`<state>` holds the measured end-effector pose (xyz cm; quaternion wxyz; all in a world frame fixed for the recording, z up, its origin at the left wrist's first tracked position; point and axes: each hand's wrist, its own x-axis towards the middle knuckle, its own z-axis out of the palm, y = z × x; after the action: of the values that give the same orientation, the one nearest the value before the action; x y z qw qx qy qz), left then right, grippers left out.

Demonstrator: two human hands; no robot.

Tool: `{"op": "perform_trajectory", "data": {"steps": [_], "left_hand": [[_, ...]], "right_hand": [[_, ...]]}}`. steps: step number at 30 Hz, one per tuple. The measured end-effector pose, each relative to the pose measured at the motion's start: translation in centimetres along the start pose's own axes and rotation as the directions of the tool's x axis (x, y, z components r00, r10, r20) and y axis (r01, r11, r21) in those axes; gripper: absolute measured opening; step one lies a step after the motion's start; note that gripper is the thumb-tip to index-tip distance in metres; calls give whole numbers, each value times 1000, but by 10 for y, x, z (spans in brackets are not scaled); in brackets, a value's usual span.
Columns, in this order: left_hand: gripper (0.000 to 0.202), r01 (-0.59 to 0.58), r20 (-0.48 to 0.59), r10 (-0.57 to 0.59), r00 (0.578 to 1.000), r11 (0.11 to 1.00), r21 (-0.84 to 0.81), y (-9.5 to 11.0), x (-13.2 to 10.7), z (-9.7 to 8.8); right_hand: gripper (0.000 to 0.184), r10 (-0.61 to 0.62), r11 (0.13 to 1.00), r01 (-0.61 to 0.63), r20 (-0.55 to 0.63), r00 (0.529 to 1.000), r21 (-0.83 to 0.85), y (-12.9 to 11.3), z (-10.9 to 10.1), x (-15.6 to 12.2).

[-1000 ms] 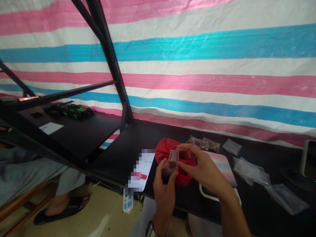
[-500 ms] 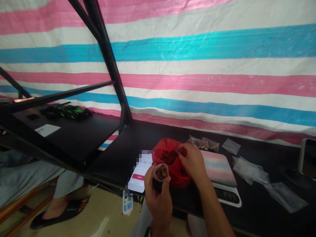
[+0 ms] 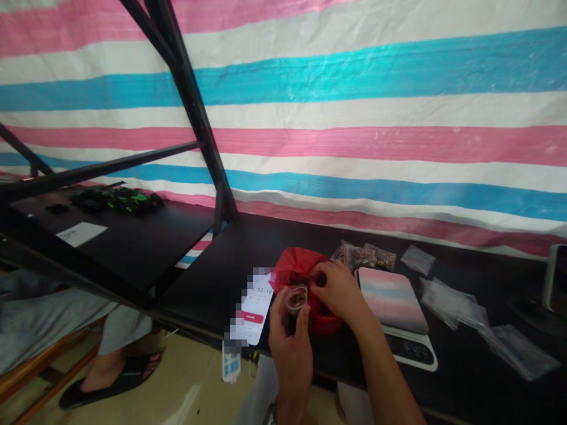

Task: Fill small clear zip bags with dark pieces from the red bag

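Observation:
My left hand is closed round a small clear plastic bag, its mouth open upward and brownish bits showing inside. Just beyond and beside it sits a red plastic bag, open at the top, with dark brown pieces in it. My right hand reaches over the red bag from the right, fingertips pinched close to the small bag's mouth. What those fingers hold is too small and shadowed to make out. Right of this hand lies a white digital scale with a shiny platform reflecting the striped sheet.
A phone showing a timer lies left of the bags. Filled clear bags lie behind the scale; flat clear bags spread to its right. A monitor stand is far right. A black metal frame rises left, near a seated person's leg.
The small clear bag in my left hand has moved slightly right and up, closer to the red bag. My right hand has shifted left and down toward its mouth.

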<state>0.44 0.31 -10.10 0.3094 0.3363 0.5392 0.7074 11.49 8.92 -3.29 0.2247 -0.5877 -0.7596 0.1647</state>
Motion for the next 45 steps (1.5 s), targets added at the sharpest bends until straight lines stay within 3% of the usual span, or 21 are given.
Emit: {"op": "perform_trajectory", "data": {"steps": [6, 11, 17, 22, 28, 33, 40, 45], "left_hand": [[52, 17, -25, -17, 1000, 1000, -17, 2, 3, 0], [54, 22, -30, -23, 999, 999, -25, 3, 5, 0], [51, 20, 40, -18, 999, 999, -49, 0, 2, 3], [53, 38, 53, -36, 998, 999, -24, -4, -3, 4], [54, 46, 77, -44, 996, 999, -22, -2, -6, 8], [54, 41, 87, -40, 995, 999, -13, -3, -6, 7], [53, 40, 83, -39, 996, 999, -13, -2, -4, 7], [52, 38, 79, -36, 996, 999, -21, -4, -3, 8]], "right_hand": [[12, -49, 984, 30, 108, 993, 176, 0, -8, -7], [9, -8, 924, -44, 133, 991, 380, 4, -16, -12], [10, 18, 858, -24, 18, 1000, 512, 22, -32, -18], [16, -22, 855, 86, -130, 991, 511, 6, -56, -31], [17, -83, 854, 128, -111, 990, 504, -21, -59, -42], [17, -90, 861, 126, -96, 991, 492, -19, -54, -41], [23, -277, 845, 298, -112, 954, 443, -15, -54, -38], [20, -261, 843, 295, -137, 955, 449, -15, -53, -41]]}}
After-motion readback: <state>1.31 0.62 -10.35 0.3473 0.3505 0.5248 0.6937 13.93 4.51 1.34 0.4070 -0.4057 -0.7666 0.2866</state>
